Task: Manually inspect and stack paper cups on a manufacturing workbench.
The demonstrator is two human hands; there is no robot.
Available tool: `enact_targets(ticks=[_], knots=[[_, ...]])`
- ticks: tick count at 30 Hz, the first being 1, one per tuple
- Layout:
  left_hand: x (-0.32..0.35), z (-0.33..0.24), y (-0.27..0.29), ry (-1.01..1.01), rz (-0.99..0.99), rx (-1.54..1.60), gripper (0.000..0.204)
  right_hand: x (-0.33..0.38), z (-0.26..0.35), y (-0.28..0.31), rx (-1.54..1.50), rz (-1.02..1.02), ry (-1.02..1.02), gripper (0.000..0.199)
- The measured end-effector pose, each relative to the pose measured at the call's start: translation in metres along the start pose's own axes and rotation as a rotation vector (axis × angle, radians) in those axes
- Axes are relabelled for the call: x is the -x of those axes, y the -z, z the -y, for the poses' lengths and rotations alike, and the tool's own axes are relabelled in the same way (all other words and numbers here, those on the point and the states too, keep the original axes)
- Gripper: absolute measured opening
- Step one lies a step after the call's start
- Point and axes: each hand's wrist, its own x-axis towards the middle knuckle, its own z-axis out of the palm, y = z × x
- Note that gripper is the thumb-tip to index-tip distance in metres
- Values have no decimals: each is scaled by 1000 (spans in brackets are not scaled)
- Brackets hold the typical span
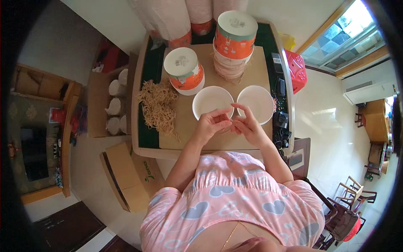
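Note:
My left hand (213, 122) and my right hand (247, 125) meet in front of my chest, above the table's near side. Thumbs and fingers are pinched close together on both; whatever they hold, if anything, is too small to make out. Just beyond my left hand an open white paper tub (210, 97) shows its inside. A second open white tub (257, 103) stands to its right, partly behind my right hand. Left of them lies a tangled heap of tan paper-like strands (157, 107). Upside-down orange and green paper tubs (183, 71) rest behind the heap.
A taller tub stack (236, 40) rises at the back, with wrapped columns of tubs (163, 19) behind. Cardboard (252, 145) covers the table's middle. Black chargers and cables (282, 119) line the right edge. A carton (114, 103) of white tubs stands left; a red stool (296, 71) stands right.

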Motion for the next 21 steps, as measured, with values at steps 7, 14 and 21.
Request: enact_targets(ticks=[7, 14, 21], knots=[[-1, 15, 3, -65, -61, -71, 22, -3, 3, -4, 0, 8, 12, 45], [-2, 24, -5, -118, -276, -325, 7, -4, -13, -9, 206, -182, 70, 33], [-7, 31, -8, -216, -339, -504, 13, -4, -22, -20, 518, -459, 231, 14]])
